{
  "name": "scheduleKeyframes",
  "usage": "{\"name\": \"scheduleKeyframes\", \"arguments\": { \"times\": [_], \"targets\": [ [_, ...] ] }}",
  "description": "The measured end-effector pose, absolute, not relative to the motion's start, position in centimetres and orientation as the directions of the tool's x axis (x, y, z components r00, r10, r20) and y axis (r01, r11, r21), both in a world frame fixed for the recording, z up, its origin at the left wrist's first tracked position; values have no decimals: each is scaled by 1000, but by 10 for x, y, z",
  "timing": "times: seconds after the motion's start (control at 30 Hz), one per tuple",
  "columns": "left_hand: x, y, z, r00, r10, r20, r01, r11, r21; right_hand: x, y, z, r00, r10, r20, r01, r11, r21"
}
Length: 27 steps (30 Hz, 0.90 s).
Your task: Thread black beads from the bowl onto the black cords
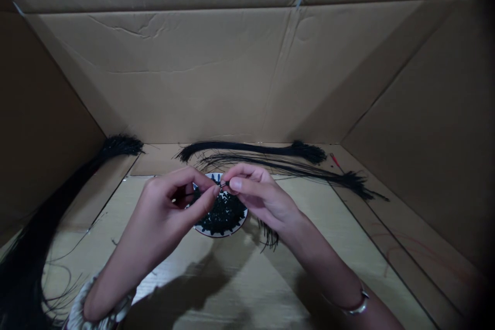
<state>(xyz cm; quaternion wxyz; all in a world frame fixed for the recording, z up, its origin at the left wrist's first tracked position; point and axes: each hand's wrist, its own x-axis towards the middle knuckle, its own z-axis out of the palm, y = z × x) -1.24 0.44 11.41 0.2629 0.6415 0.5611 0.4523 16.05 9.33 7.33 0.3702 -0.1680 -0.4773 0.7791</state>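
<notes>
creased cardboard walls (pixel 193 62), pale tabletop (pixel 315 200) below

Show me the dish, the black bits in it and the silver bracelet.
Dish (pixel 217 177): head view, on its white and blue far rim.
Black bits (pixel 223 216): head view, on the middle of the pile.
Silver bracelet (pixel 359 308): head view, on its shiny band.

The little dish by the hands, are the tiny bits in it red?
No, the tiny bits heaped in the dish look black.
</notes>
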Motion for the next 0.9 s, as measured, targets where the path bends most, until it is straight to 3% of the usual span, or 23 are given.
{"name": "scheduleKeyframes", "arguments": {
  "times": [0.3,0.9],
  "targets": [
    [-14,5,113,-28,955,297,489,-246,837,160,93,74,-653,753,82,-400,-251,-882],
    [-13,7,112,-18,961,274,499,-229,836,163,87,80,-567,816,113,-258,-46,-965]
  ]
}}
